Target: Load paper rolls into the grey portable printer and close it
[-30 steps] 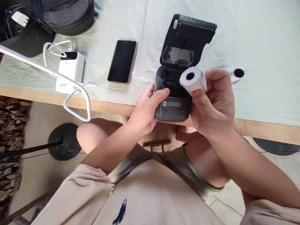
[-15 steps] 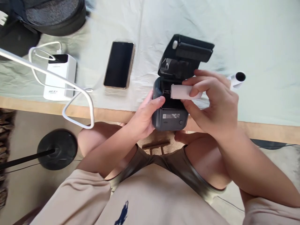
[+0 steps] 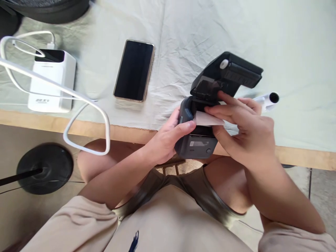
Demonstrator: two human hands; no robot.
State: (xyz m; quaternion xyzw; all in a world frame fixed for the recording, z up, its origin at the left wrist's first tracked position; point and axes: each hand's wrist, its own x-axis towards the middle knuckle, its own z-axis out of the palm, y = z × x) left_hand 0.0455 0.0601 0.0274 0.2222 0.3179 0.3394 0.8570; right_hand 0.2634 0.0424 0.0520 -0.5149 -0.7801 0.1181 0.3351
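Nearest the body, the left hand [image 3: 166, 136] is clamped on the side of a dark printer [image 3: 201, 148], its thumb at the rim of the bay. The printer is held up over the near edge of the counter [image 3: 126, 131]. The right hand [image 3: 246, 129] pinches a white paper roll [image 3: 207, 119] between thumb and fingers, at the mouth of that bay. The opening is done: the hinged lid [image 3: 214, 75] stands raised on the far side. The loading looks part done, since the roll appears tilted and gripped rather than seated; how deep it sits is hidden. Closing the lid is not yet done. Farther off, a second white roll [image 3: 266, 103] lies beyond the right hand, and a phone [image 3: 134, 70] lies flat to the left.
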